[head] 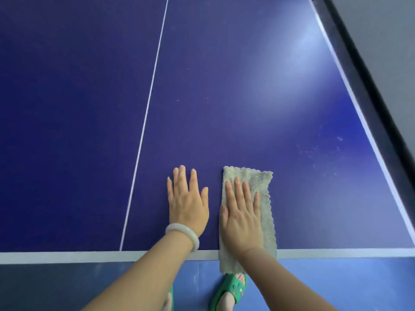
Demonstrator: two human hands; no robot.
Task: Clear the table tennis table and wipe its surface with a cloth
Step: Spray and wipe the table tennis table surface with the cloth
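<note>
The right hand (242,218) lies on the cloth (258,187), left hand (187,203) just beside.

I see a deep blue table tennis table (224,108) with a thin white centre line (143,131) and a white border stripe (67,257), over a lighter blue floor (336,277). The cloth (265,187) is mottled grey-beige. The bangle (183,234) is pale milky white and the slippers (233,288) are bright green.

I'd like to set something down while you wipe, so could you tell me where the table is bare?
Left of the centre line the table is bare. Between that line and the right sideline it is bare beyond the hands. Only the near edge is crowded: left hand flat beside the cloth under the right hand.
</note>
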